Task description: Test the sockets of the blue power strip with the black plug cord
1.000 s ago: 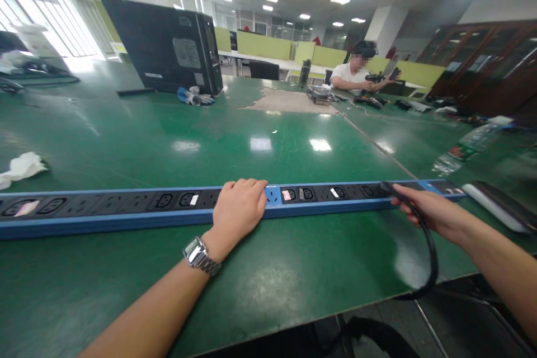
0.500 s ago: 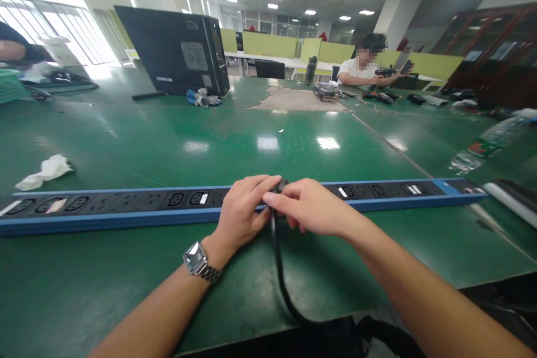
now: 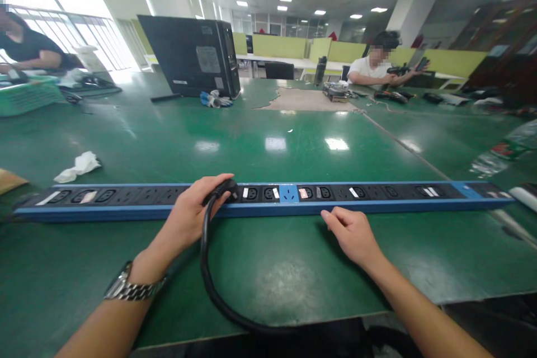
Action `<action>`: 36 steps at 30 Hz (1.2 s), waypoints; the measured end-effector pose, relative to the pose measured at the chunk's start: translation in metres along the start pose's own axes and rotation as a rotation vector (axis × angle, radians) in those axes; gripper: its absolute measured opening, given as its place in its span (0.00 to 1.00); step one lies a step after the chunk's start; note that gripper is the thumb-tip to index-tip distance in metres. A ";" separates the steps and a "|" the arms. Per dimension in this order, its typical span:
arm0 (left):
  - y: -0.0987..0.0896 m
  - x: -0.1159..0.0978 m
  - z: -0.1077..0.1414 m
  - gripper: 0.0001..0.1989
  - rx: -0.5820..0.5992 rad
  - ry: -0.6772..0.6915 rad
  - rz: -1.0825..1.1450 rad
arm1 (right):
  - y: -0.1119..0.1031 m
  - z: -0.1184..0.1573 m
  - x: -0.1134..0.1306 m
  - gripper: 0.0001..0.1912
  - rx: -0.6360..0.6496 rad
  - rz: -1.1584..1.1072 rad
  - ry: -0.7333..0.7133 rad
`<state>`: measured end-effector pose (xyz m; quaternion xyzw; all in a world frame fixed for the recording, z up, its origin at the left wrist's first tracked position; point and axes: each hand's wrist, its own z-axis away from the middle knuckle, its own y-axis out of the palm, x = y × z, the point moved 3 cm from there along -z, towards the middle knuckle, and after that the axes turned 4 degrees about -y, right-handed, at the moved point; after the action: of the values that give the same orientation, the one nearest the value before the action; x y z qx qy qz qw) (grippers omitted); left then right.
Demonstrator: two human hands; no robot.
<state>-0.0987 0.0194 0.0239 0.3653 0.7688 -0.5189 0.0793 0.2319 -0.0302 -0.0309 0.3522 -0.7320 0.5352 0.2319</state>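
A long blue power strip [image 3: 260, 207] with black sockets lies across the green table. My left hand [image 3: 195, 204] is closed around the black plug [image 3: 227, 186] of a thick power cord [image 3: 206, 257], over the strip left of its blue socket [image 3: 288, 194]. Whether the plug sits in a socket is hidden by my fingers. The cord loops down from the plug to the table's near edge. In front of the strip, right of the cord, my right hand [image 3: 350, 234] hovers with fingers curled together and nothing visible in them.
Behind the strip stand a black computer case [image 3: 188, 56] and blue-grey gloves [image 3: 216, 99]. Crumpled tissue [image 3: 79, 166] lies at left, near a green basket [image 3: 29, 95]. A plastic bottle [image 3: 503, 148] lies at right. Two people [image 3: 369, 70] sit at the far side.
My left hand has shifted left along the strip with the plug. My right hand has let go and drawn away to the right, off the strip. The blue socket is now uncovered.
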 end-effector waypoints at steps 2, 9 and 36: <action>-0.004 0.001 -0.003 0.21 0.026 -0.003 -0.019 | 0.002 0.000 0.000 0.24 0.003 0.016 -0.022; -0.002 0.001 -0.008 0.19 0.143 0.060 -0.080 | 0.001 -0.004 0.000 0.24 -0.026 -0.016 0.001; 0.003 0.008 0.034 0.28 0.034 0.160 -0.196 | 0.002 -0.001 0.000 0.24 -0.035 -0.025 -0.007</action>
<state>-0.1115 -0.0048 0.0025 0.3301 0.7956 -0.5065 -0.0395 0.2303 -0.0287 -0.0316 0.3588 -0.7377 0.5180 0.2422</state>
